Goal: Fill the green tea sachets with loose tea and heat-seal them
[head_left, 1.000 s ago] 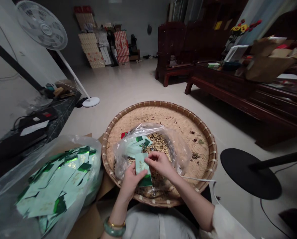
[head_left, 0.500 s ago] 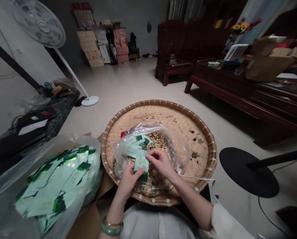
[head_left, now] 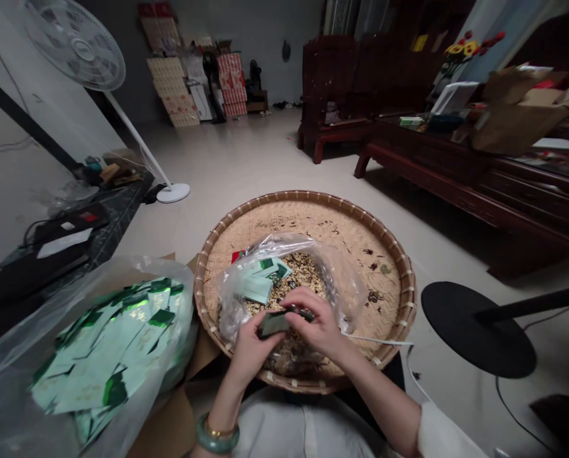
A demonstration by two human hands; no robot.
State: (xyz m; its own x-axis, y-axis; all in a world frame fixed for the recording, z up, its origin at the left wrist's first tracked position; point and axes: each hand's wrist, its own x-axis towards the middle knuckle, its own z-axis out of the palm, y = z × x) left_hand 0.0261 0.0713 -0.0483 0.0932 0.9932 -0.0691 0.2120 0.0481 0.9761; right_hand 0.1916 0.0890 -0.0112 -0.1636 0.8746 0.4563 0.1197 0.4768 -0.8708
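My left hand (head_left: 254, 353) and my right hand (head_left: 314, 324) together pinch a small green packet (head_left: 275, 324) over a round woven bamboo basket (head_left: 361, 251). The packet now shows its dark side, and my fingers cover part of it. Just beyond my hands, a clear plastic bag (head_left: 335, 267) lies open in the basket, with dried loose plant material (head_left: 300, 270) and several mint-green sachets (head_left: 256, 287) in it. To my left, a big plastic bag (head_left: 107, 343) is full of similar sachets.
A cardboard box (head_left: 167, 423) sits under the big bag. A white cable (head_left: 380, 341) crosses the basket rim at right, near a black round fan base (head_left: 475, 327). Beyond are a dark low table (head_left: 98, 238), a white fan, and dark wooden furniture.
The packet has turned from upright, pale side showing, to lying flatter with its dark side up. My right hand has moved over it, and both hands now sit closer together.
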